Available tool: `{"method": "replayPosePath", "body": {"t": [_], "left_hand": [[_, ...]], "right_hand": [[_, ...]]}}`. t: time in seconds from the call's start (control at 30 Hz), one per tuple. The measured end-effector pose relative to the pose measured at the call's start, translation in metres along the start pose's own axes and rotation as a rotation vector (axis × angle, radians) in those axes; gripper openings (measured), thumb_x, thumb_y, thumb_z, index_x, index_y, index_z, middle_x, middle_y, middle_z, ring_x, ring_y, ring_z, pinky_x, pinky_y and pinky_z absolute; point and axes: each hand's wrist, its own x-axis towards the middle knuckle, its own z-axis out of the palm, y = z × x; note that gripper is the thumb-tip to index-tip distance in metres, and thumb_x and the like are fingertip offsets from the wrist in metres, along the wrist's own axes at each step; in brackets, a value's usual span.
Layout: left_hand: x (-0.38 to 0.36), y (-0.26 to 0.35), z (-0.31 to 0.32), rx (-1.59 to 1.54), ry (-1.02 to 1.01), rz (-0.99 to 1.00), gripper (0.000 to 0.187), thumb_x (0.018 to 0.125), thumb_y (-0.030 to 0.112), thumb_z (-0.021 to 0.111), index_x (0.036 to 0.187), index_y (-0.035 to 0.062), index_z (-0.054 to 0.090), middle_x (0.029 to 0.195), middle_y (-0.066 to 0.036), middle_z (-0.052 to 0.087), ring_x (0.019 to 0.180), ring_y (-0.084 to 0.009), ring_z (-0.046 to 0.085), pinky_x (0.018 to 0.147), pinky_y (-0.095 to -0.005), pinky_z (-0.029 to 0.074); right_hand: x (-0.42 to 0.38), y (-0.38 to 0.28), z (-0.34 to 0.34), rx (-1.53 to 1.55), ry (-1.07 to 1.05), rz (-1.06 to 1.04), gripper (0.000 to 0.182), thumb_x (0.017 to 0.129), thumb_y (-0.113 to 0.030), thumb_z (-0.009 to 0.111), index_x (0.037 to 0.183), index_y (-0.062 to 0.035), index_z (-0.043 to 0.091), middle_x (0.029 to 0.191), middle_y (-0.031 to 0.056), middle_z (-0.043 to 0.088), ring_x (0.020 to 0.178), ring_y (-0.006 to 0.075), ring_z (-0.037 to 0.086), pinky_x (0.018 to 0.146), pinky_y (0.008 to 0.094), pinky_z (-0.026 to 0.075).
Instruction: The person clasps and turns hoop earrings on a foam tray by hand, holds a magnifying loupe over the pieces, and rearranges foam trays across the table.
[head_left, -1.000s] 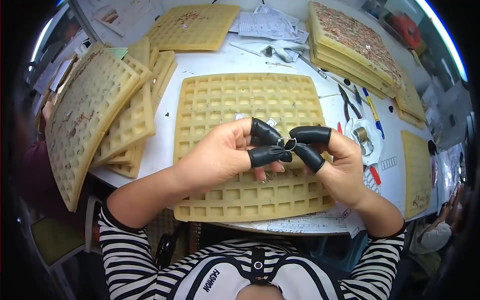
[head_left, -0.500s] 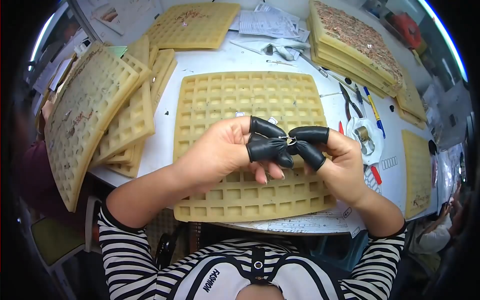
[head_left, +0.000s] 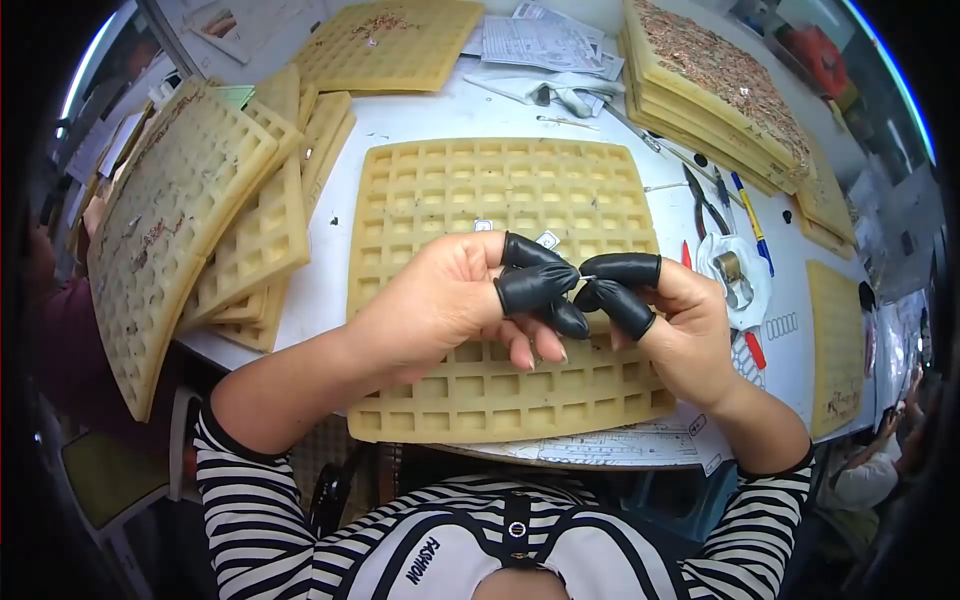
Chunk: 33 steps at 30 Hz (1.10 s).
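Between my two hands, a small silvery metal piece [head_left: 587, 278] is pinched, mostly hidden by the fingertips; its exact kind cannot be made out. Black finger cots cover the thumb and fingers that grip it. My left hand [head_left: 450, 300] is closed on its left side, with the lower fingers curled loosely beneath. My right hand [head_left: 685, 325] holds the other side between thumb and forefinger. Both hands hover over a pale yellow tray [head_left: 510, 432] with rows of square pockets. Two small white tags [head_left: 548, 241] show just beyond my left fingers.
Stacked yellow trays [head_left: 190, 190] lean at the left. Another stack [head_left: 700, 110] at the back right carries reddish-brown bits. Pliers [head_left: 703, 203], a blue-and-yellow pen [head_left: 752, 222] and a white cloth [head_left: 735, 290] holding a metal roll lie to the right. Papers [head_left: 540, 45] lie at the back.
My fingertips have shifted slightly around the metal piece, and less of it shows now. My left thumb has moved up a little. The view has shifted slightly.
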Motion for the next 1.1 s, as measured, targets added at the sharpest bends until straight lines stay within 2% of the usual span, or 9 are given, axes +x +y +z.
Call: {"method": "replayPosePath", "body": {"t": [0.07,0.27,0.37,0.43,0.57,0.63,0.7,0.9,1.1], "left_hand": [[0.0,0.001,0.0,-0.002,0.001,-0.003,0.021,0.093,0.019,0.056,0.099,-0.0011,0.055,0.084,-0.016,0.066,0.069,-0.0192,0.068,0.055,-0.0238,0.054],[-0.004,0.005,-0.001,0.021,0.021,-0.015,0.025,0.093,0.02,0.055,0.105,-0.002,0.055,0.088,-0.015,0.066,0.072,-0.0194,0.068,0.055,-0.0245,0.053],[-0.008,0.023,-0.007,0.374,0.069,0.176,0.03,0.093,0.016,0.055,0.116,-0.0022,0.052,0.096,-0.012,0.065,0.076,-0.0154,0.066,0.058,-0.021,0.05],[-0.016,0.033,-0.008,0.575,0.265,0.357,0.03,0.092,0.012,0.057,0.118,-0.0014,0.052,0.097,-0.009,0.065,0.081,-0.0122,0.064,0.062,-0.0191,0.048],[-0.035,0.034,-0.023,0.926,0.453,0.442,0.018,0.087,0.008,0.062,0.104,0.0002,0.062,0.093,-0.003,0.063,0.076,-0.007,0.057,0.062,-0.0201,0.044],[-0.045,0.031,-0.02,0.991,0.47,0.469,0.012,0.084,0.007,0.065,0.094,0.0018,0.066,0.088,-0.002,0.062,0.07,-0.007,0.054,0.061,-0.0205,0.042],[-0.055,0.02,-0.026,1.237,0.5,0.426,0.012,0.081,0.006,0.067,0.092,0.0023,0.065,0.084,-0.003,0.061,0.072,-0.0093,0.054,0.061,-0.0218,0.042],[-0.073,-0.005,-0.034,1.343,0.388,0.43,0.013,0.075,0.006,0.066,0.087,0.0002,0.062,0.082,-0.011,0.056,0.078,-0.0259,0.054,0.068,-0.034,0.045],[-0.069,-0.008,-0.03,1.435,0.339,0.494,0.008,0.068,-0.003,0.058,0.075,-0.0009,0.056,0.077,-0.013,0.049,0.082,-0.0305,0.05,0.07,-0.0397,0.043]], "right_hand": [[0.0,0.0,0.0,-0.002,0.003,0.004,0.019,0.088,-0.001,0.058,0.107,0.0028,0.061,0.091,0.0063,0.066,0.071,0.0065,0.059,0.057,0.0192,0.048],[0.004,-0.001,-0.004,-0.469,0.017,-0.467,0.019,0.079,0.003,0.064,0.097,0.0016,0.064,0.075,0.008,0.06,0.061,0.0126,0.057,0.052,0.0237,0.044],[0.009,0.001,-0.003,-0.592,0.055,-0.591,0.021,0.072,0.004,0.068,0.093,0.001,0.065,0.071,0.0089,0.057,0.054,0.0169,0.054,0.047,0.0262,0.041],[0.01,0.002,0.0,-0.698,0.044,-0.653,0.021,0.069,0.0,0.07,0.089,0.0004,0.065,0.069,0.009,0.056,0.053,0.0191,0.053,0.046,0.0292,0.04],[0.009,0.0,0.008,-1.02,-0.094,-0.823,0.028,0.052,-0.001,0.07,0.078,-0.0004,0.061,0.071,0.0095,0.057,0.058,0.0255,0.055,0.05,0.0344,0.043],[0.011,0.002,0.014,-1.116,-0.126,-0.859,0.022,0.049,-0.005,0.066,0.068,-0.0032,0.055,0.069,0.0078,0.052,0.058,0.0236,0.053,0.049,0.0342,0.041],[0.011,-0.002,0.019,-1.143,-0.134,-0.873,0.019,0.051,-0.007,0.064,0.065,-0.0042,0.052,0.067,0.007,0.049,0.058,0.0228,0.052,0.048,0.034,0.04],[0.012,-0.004,0.027,-1.141,-0.181,-0.909,0.017,0.053,-0.01,0.062,0.059,-0.0061,0.046,0.064,0.0056,0.042,0.057,0.0213,0.049,0.047,0.0336,0.038],[0.013,-0.004,0.013,-1.094,-0.112,-0.888,0.028,0.052,-0.007,0.063,0.079,-0.0014,0.061,0.071,0.0085,0.054,0.058,0.024,0.053,0.048,0.0355,0.042]]}}
